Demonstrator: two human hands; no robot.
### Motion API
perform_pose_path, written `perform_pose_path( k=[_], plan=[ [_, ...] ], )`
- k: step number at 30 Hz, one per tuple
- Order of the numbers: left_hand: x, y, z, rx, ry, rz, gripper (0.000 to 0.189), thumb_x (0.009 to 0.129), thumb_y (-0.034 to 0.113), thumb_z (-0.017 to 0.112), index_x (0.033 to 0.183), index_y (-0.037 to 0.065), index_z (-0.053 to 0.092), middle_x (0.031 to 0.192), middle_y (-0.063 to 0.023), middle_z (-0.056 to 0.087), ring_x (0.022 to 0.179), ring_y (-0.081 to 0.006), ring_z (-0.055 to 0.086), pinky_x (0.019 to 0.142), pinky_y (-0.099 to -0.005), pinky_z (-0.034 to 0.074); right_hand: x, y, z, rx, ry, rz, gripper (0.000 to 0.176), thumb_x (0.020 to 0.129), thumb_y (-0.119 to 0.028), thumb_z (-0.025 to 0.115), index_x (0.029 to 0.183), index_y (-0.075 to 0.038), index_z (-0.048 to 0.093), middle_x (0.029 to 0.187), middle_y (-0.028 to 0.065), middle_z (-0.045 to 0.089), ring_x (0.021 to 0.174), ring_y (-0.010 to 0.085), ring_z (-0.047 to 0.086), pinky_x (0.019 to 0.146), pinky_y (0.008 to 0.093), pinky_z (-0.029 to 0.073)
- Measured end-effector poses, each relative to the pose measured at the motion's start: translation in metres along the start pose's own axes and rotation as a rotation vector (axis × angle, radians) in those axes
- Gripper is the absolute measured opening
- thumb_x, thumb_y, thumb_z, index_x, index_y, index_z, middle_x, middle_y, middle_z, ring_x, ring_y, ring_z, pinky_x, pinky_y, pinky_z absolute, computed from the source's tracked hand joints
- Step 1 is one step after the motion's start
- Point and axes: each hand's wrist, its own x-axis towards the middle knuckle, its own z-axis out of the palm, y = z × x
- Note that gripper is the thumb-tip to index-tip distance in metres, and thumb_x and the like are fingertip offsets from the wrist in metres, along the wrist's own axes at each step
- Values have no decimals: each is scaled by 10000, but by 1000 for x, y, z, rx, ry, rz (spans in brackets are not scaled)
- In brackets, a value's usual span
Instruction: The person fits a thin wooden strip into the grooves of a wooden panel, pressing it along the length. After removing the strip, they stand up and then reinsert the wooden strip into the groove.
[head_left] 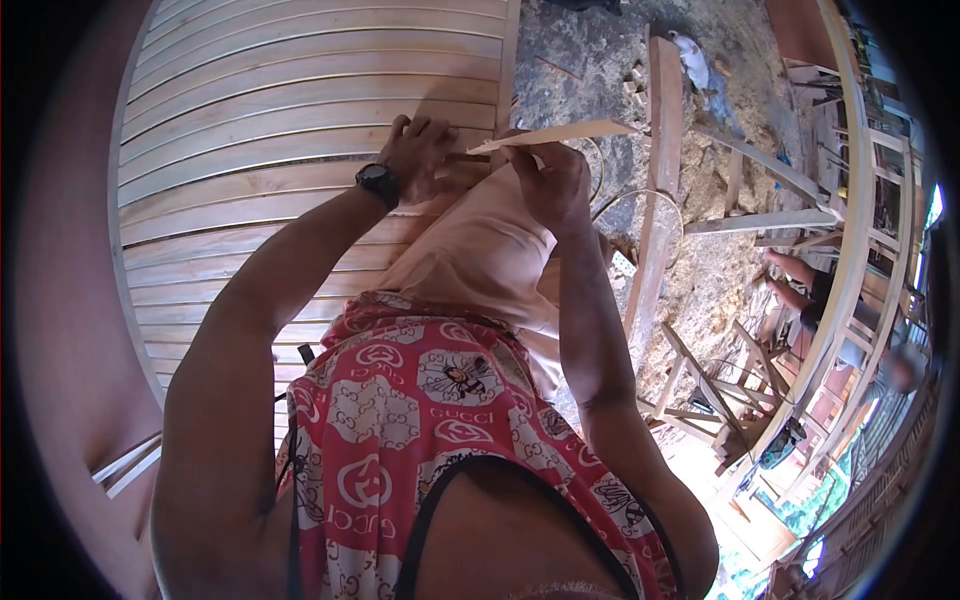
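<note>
My right hand [550,183] pinches a thin, pale wooden strip [570,132] that tapers toward its left tip. To the left, my left hand [418,155], with a black watch [378,182] on its wrist, hovers over or rests on the slatted wooden panel [300,100]; contact cannot be made out. Its fingers are bent and apart, and nothing shows between them. The strip's left tip points toward this hand. Part of the slats lies in shadow beneath the hands.
A long wooden beam [664,130] lies on the rough ground at the right, near a thin curved hoop [680,215]. Wooden frames [700,380] stand farther right. Another person [850,300] is at the far right. A white animal [692,62] lies near the top.
</note>
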Motion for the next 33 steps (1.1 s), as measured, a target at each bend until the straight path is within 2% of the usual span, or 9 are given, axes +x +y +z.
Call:
perform_pose_path(
  k=[4, 8, 10, 11, 18, 20, 27, 29, 33],
  plan=[
    [-1, 0, -1, 37, -64, -1, 773, 808, 576, 800, 1369, 82, 604, 1370, -87, 530, 1310, -294, 480, 1109, -544, 348, 2, -12, -3, -41, 0, -28, 102, 940, -60, 728, 1022, -49, 786, 899, 166, 766, 806, 316, 763, 691, 388, 568],
    [0, -4, 5, 63, -53, 21, 742, 824, 588, 783, 1344, 81, 628, 1358, -78, 535, 1282, -287, 485, 1099, -538, 352, 0, -8, -1, -41, 2, -37, 92, 935, -67, 731, 1007, -52, 786, 891, 172, 760, 799, 342, 756, 688, 403, 567],
    [2, -8, 12, 77, 31, 53, 622, 828, 635, 767, 1282, 217, 685, 1302, -58, 536, 1242, -312, 510, 1056, -563, 364, 0, -11, -2, -68, -1, -35, 86, 934, -69, 733, 1001, -53, 785, 889, 172, 759, 799, 345, 756, 685, 405, 566],
    [2, -9, 15, 76, 31, 54, 622, 828, 635, 767, 1282, 217, 685, 1302, -58, 536, 1242, -312, 510, 1056, -563, 364, 0, -12, -3, -97, -4, -32, 81, 933, -72, 734, 994, -54, 785, 886, 171, 759, 799, 347, 755, 682, 408, 565],
    [1, 0, 6, 67, -24, 32, 620, 856, 519, 771, 1292, 89, 672, 1342, -65, 538, 1267, -276, 480, 1087, -540, 358, -1, -12, -4, -76, -1, -7, 97, 926, -76, 746, 1008, -66, 796, 895, 173, 762, 804, 346, 756, 687, 406, 566],
    [1, 2, 4, 42, -21, 0, 604, 853, 491, 780, 1289, 88, 671, 1345, -67, 537, 1274, -278, 480, 1089, -544, 357, -2, -10, -5, -147, -54, 56, 153, 921, -170, 799, 1071, -149, 816, 992, 71, 808, 880, 220, 785, 755, 322, 584],
    [-6, 13, 4, 13, 43, -55, 538, 823, 424, 798, 1242, 107, 680, 1314, -74, 553, 1266, -284, 502, 1075, -541, 374, -2, -9, -2, -120, -24, 15, 181, 926, -161, 784, 1106, -155, 803, 1049, 52, 809, 968, 208, 782, 786, 315, 586],
    [-9, 17, 4, 14, 70, -68, 522, 820, 415, 797, 1236, 121, 683, 1290, -70, 571, 1251, -286, 517, 1066, -537, 381, 0, -18, -3, -40, -13, -10, 127, 914, -32, 750, 1038, -25, 778, 997, 185, 772, 860, 340, 772, 722, 391, 581],
    [-14, 21, 15, 24, 133, -96, 354, 854, 382, 758, 1139, 173, 735, 1191, -44, 620, 1176, -287, 553, 1036, -516, 398, 1, -19, -4, -41, -27, 17, 106, 918, -35, 746, 1021, -16, 766, 951, 193, 764, 833, 338, 769, 697, 396, 578]
  ],
)
